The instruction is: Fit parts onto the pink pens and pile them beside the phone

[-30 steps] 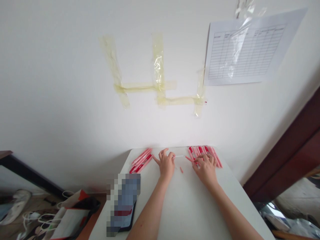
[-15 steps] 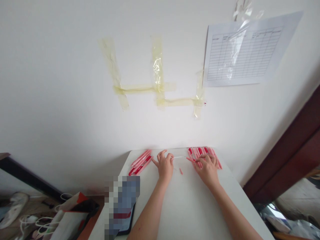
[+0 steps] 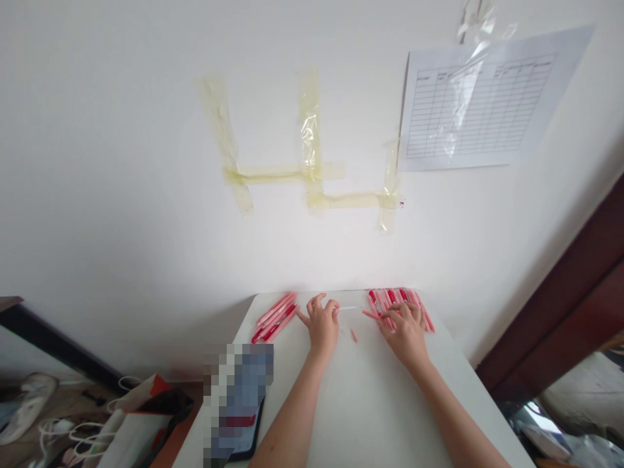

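While the left hand [image 3: 322,330] pinched a thin whitish pen refill [image 3: 350,307], the right hand [image 3: 403,330] was pinching a pink pen tube [image 3: 369,314], its end near the refill's tip. Between these grips, slightly nearer the wearer, lay a small pink piece [image 3: 353,336].

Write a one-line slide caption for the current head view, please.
Left hand holds a thin whitish rod, right hand a slim pink tube, over a white tabletop with pink-and-red pens.

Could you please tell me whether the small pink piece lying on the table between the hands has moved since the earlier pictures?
No, the small pink piece shows no shift against the table's back edge.
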A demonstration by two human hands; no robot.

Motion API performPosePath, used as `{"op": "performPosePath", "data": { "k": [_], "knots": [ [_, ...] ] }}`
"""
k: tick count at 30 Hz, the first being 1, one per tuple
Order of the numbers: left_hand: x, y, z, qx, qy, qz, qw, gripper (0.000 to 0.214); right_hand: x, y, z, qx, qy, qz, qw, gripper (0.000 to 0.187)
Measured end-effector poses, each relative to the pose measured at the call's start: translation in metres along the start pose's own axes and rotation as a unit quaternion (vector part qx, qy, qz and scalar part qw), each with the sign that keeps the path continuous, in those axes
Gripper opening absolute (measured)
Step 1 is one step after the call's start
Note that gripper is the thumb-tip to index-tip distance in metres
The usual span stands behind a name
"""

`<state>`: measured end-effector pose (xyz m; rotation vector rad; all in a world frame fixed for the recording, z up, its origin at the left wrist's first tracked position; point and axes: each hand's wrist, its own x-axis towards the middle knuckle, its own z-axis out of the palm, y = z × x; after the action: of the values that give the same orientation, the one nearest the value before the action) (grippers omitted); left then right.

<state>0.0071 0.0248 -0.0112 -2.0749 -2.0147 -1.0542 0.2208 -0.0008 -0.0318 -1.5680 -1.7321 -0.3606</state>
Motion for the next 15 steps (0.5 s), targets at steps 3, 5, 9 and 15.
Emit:
{"op": "performPosePath", "data": {
  "k": [3, 5, 9, 15],
  "knots": [
    [0.0005, -0.0006, -0.0006, -0.005, -0.008, -0.006, 1.000, 0.014, -0.0004, 0.0032, 0.0021, 0.004, -0.003, 0.007, 1.000, 0.016],
    [0.0009, -0.0012, -0.0006, -0.007, -0.006, -0.007, 1.000, 0.014, -0.0001, 0.0054, 0.0027, 0.008, -0.002, 0.015, 1.000, 0.017],
    [0.0014, -0.0024, -0.0001, -0.011, 0.005, -0.009, 1.000, 0.013, 0.0015, 0.0086, 0.0017, 0.015, 0.005, 0.030, 0.999, 0.019],
    [0.0007, -0.0022, 0.0002, -0.014, 0.011, -0.005, 1.000, 0.013, 0.0021, 0.0106, 0.0014, 0.033, 0.002, 0.049, 0.998, 0.019]
  ]
}}
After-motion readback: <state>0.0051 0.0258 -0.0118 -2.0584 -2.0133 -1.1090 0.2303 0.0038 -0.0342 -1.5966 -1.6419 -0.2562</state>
